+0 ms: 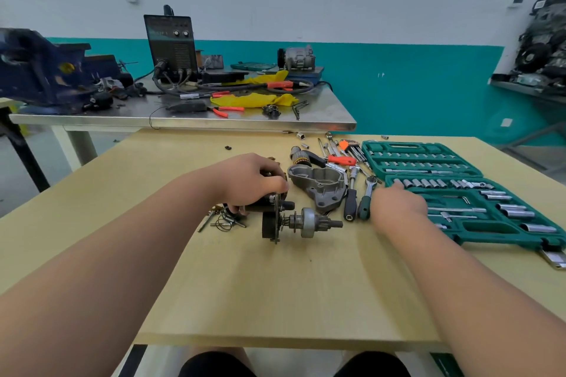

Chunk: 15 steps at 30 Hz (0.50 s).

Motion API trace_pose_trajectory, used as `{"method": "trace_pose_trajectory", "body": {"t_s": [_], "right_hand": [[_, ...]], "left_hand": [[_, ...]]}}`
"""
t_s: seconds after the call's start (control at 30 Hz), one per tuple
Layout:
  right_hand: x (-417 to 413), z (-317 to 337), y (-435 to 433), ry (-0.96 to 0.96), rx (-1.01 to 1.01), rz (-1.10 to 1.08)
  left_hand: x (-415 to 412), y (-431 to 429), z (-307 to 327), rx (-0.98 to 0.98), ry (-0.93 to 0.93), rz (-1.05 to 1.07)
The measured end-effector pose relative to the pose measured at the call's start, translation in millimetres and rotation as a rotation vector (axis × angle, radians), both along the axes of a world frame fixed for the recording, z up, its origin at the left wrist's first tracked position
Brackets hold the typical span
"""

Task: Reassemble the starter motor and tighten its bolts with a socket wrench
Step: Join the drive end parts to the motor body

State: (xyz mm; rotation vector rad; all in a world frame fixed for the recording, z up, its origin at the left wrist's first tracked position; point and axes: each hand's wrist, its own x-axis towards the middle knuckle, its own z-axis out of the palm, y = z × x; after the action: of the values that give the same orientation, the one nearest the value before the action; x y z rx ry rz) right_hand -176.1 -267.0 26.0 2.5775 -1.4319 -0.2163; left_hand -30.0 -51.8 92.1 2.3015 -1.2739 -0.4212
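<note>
- While the left hand (pixel 251 182) curls over the top of the starter motor (pixel 271 223) and grips it, the motor lies on the wooden table (pixel 275 291), its pinion shaft pointing toward the right hand (pixel 398 203).
- That right hand, blurred, hovers over the near left edge of the green socket case (pixel 490 228), one finger stretched toward a row of sockets (pixel 425 183); whether it holds anything cannot be told.
- Between the hands sits the grey nose housing (pixel 321 185), apart from the motor.
- Just left of the right hand lie the green-handled socket wrench (pixel 366 202) and a black-handled driver (pixel 350 205), side by side.
- Under the left hand's near side lie loose rings and bolts (pixel 225 221).
</note>
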Motion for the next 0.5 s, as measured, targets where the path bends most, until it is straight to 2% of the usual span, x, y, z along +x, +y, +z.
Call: {"method": "trace_pose_trajectory", "body": {"t_s": [0.07,0.17,0.23,0.3,0.37,0.4,0.47,0.5], "right_hand": [[0.1,-2.2,4.3,-0.024,0.018,-0.007],[-10.3,-4.0,7.0,-0.2,0.061,-0.01],[-26.2,1.0,6.2,-0.471,0.071,0.006],[-42.7,6.2,16.1,-0.856,0.085,0.113],[-52.3,9.5,43.1,-1.152,0.231,0.301],[-52.7,9.9,59.0,-1.219,0.377,0.387],[-48.0,4.5,85.5,-1.21,0.642,0.487],[-45.0,-0.5,93.3,-1.18,0.692,0.503]], "left_hand": [[-1.7,1.5,0.7,-0.001,0.002,0.0],[-2.1,4.7,-1.0,-0.028,-0.022,-0.024],[-0.9,7.9,-3.9,-0.05,-0.046,-0.042],[1.4,11.4,-6.3,-0.079,-0.036,-0.043],[3.1,15.4,-7.8,-0.1,-0.021,-0.041],[4.3,16.7,-8.4,-0.109,-0.016,-0.039],[6.0,18.6,-10.2,-0.122,-0.006,-0.037],[6.4,19.3,-10.7,-0.125,-0.004,-0.039]]}}
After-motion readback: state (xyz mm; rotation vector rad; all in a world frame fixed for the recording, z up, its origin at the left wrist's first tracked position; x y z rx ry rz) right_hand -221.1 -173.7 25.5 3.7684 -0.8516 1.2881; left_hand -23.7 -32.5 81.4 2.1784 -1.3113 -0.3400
